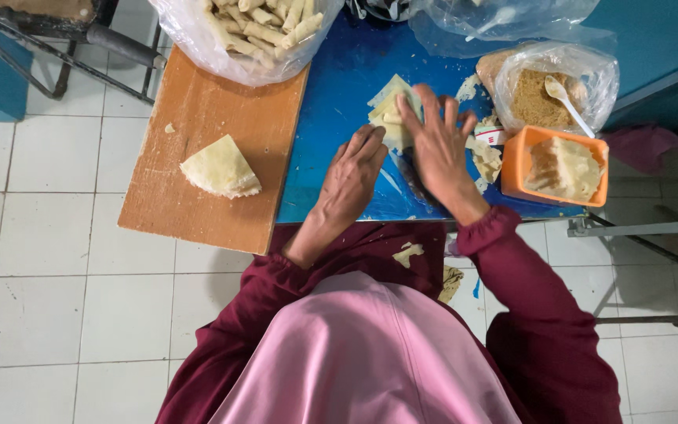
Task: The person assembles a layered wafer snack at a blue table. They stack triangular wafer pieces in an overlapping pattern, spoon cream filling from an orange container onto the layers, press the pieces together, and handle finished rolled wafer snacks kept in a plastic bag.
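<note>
— Rolling appears to be in hand: where does the wrapper lie relative to the two hands?

— The pale wrapper (390, 110) sits on the blue table (331, 102), upper centre of the frame. The right hand (437, 145) lies flat over its right edge, fingers spread and extended, clamped on nothing. The left hand (352, 177) rests just below and left of the wrapper, fingers loosely together, fingertips pointing up toward it; whether they touch it I cannot tell.

— Which hand is nearer?

— The right; it overlaps the wrapper. The wrapper's folded long axis runs roughly bottom-left to top-right, across the fingers.

— And the surroundings?

— Left: a wooden board (198, 118) bearing a stack of wrappers (221, 167). Upper left: a bag of finished rolls (260, 27). Right: an orange tub (563, 166) and a bag of brown crumbs (547, 94) with a white spoon (566, 100).
</note>
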`<state>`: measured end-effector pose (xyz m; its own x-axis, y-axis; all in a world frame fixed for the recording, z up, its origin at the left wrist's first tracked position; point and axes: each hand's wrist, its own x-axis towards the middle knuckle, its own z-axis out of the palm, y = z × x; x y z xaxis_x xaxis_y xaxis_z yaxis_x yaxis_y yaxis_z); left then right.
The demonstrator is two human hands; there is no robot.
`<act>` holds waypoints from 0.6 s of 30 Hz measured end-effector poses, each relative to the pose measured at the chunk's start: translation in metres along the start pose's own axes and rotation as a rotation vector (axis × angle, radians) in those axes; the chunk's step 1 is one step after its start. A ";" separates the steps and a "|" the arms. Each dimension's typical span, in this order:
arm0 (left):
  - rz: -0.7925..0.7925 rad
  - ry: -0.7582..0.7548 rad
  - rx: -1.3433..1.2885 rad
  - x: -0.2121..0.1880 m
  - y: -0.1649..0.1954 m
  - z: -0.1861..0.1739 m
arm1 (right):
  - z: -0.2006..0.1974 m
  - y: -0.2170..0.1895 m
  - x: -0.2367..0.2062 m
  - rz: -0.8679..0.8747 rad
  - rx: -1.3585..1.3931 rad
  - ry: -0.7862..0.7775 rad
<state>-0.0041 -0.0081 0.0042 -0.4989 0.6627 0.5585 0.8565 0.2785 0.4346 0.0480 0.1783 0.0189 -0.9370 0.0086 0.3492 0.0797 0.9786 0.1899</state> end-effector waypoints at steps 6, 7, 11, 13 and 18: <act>-0.005 -0.013 -0.015 -0.002 -0.001 0.001 | -0.009 0.011 0.023 -0.010 0.365 0.075; -0.012 -0.017 -0.013 -0.002 0.000 0.001 | -0.010 0.010 0.023 -0.029 0.434 0.090; -0.006 -0.017 0.000 -0.003 0.001 0.002 | -0.014 0.006 0.020 -0.072 0.376 0.120; 0.001 0.012 0.006 -0.002 0.001 0.002 | -0.017 0.012 0.032 0.038 0.561 0.006; -0.068 0.025 -0.086 0.003 -0.003 0.003 | -0.047 0.039 0.081 0.178 1.224 -0.023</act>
<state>-0.0073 -0.0053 0.0026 -0.5592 0.6269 0.5425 0.8067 0.2604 0.5305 -0.0087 0.2078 0.0973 -0.9525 0.1524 0.2635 -0.1521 0.5116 -0.8457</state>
